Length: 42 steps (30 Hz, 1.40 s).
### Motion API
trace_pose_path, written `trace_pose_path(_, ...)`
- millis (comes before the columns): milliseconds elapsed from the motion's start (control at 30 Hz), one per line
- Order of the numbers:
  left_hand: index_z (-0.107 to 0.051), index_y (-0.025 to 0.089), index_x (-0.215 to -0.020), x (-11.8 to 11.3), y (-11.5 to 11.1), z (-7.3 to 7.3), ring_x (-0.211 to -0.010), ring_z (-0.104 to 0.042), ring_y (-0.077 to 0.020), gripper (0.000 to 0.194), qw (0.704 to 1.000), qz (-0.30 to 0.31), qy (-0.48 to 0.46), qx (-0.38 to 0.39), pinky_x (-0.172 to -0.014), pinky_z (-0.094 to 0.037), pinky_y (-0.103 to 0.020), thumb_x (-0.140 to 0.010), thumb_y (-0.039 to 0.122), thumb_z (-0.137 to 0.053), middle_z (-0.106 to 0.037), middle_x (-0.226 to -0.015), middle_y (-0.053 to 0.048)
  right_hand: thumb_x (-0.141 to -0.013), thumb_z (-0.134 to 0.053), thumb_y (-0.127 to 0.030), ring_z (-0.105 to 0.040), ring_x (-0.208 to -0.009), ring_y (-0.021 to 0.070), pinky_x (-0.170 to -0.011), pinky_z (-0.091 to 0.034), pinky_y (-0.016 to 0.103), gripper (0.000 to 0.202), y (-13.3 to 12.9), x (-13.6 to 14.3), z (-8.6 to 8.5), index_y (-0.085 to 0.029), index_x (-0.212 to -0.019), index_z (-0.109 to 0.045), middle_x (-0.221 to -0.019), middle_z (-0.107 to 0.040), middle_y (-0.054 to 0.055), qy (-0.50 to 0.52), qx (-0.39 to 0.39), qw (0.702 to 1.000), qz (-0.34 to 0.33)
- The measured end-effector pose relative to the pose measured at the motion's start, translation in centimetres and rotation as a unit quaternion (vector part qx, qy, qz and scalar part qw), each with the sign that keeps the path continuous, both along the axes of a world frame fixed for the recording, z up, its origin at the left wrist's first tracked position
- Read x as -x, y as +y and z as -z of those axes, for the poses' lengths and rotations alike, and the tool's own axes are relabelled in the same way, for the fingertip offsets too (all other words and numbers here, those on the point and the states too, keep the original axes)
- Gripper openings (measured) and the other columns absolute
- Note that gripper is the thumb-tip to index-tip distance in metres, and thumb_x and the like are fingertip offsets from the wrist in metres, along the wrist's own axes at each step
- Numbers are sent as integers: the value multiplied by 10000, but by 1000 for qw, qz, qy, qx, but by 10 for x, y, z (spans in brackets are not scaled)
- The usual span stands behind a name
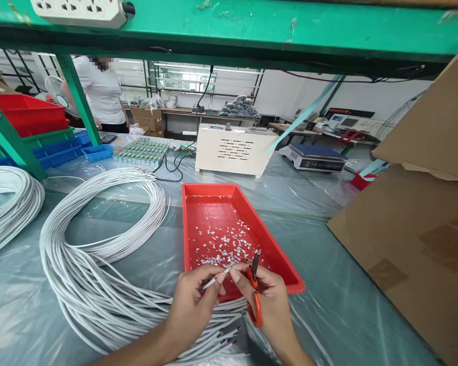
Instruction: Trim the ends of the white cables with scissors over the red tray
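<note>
Between thumb and fingers, my left hand [196, 300] pinches a white cable [209, 282] near its end. My right hand [267, 297] holds orange-handled scissors [256, 305] against the palm, dark blades pointing up and away, while its thumb and fingertips touch the cable's tip. Both hands are over the near edge of a red tray [209, 206], where many small white scraps [229, 244] lie scattered. A large coil of white cables [61, 244] rests at the left, its loose ends running beneath my hands.
Another cable coil [11, 208] lies far left. Behind the tray stand a cream metal box [232, 150], a scale [315, 158] and green circuit boards [143, 152]. Cardboard [416, 244] borders the right side. A green shelf beam [229, 30] crosses overhead. A person [101, 94] stands at back left.
</note>
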<state>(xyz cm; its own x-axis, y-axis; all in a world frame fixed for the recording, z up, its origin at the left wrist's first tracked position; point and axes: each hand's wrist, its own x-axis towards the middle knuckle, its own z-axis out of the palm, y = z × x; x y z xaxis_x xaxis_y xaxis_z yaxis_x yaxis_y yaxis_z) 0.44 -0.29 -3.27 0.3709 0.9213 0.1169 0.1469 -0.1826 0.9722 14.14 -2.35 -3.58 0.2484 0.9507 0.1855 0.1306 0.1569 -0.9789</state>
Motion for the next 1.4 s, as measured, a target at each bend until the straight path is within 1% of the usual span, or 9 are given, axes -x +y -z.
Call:
trace_pose_path(267,-678,158,-859,7,-1,-6,-799,-577,-176,148,982,-65,-25,-176,-740,-423,-258,-815,169,-537,-646,-823,-66,-673,-666,-285,-540,-577,143,-546,-435,247,134,3,-2,-3,-157,-648,-635,-615,-604,7,-27,-3,999,40)
trace_pose_path(367,-668,145,-824,8,-8,-9,-589,-532,-127,191,996,-41,-33,-67,-566,-392,-209,-844,243,-505,-592,-617,-15,-696,-644,-295,-533,-565,143,-525,-430,253,139,2,-3,-2,-162,-666,-615,-612,-593,4,-27,-15,997,64)
trace_pose_path(467,-652,122,-631,6,-10,-12,-421,-366,-75,382,994,56,-31,85,-443,-279,-193,-863,355,-456,-422,-433,42,-721,-621,-241,-530,-573,148,-596,-432,304,79,0,-4,0,-183,-673,-595,-588,-573,-12,-112,-102,982,113)
trace_pose_path(633,-633,111,-575,5,-1,-16,-313,-170,-39,455,968,91,-113,206,-372,-113,-216,-841,437,-459,-295,-345,85,-665,-607,-62,-529,-478,111,-770,-341,402,158,-9,-1,-4,-201,-728,-567,-556,-609,-46,-349,-342,868,85)
trace_pose_path(800,-612,118,-662,13,7,-21,-322,-109,-27,290,941,46,-201,268,-360,-80,-200,-772,386,-596,-274,-328,117,-664,-590,-34,-578,-479,125,-754,-300,380,202,-12,9,-12,-174,-811,-593,-561,-667,-19,-436,-393,808,57)
trace_pose_path(1000,-603,114,-780,21,13,-28,-363,-180,-23,305,963,-5,-208,171,-364,-99,-193,-826,403,-517,-468,-507,57,-679,-615,-127,-509,-524,128,-675,-364,327,108,-11,10,-11,-183,-739,-545,-574,-568,-20,-338,-307,889,-34)
trace_pose_path(1133,-596,113,-760,22,14,-31,-372,-167,-36,350,973,-23,-181,140,-367,-104,-195,-832,437,-486,-376,-438,83,-720,-575,-478,-463,-535,131,-513,-357,253,300,-17,6,-12,-189,-680,-507,-595,-484,-11,-139,-53,970,-190)
trace_pose_path(1267,-597,118,-749,24,16,-34,-378,-168,-45,345,981,-38,-156,110,-375,-121,-193,-853,417,-460,-366,-414,84,-750,-383,-682,-435,-494,116,-490,-351,252,518,-22,0,-11,-177,-673,-469,-556,-462,-9,46,146,928,-341)
trace_pose_path(1400,-594,125,-752,24,16,-34,-374,-176,-47,319,985,-40,-139,98,-375,-121,-193,-855,398,-464,-388,-433,79,-795,-362,-649,-426,-464,87,-470,-350,229,498,-25,-5,-2,-169,-710,-461,-589,-481,-13,96,195,900,-378)
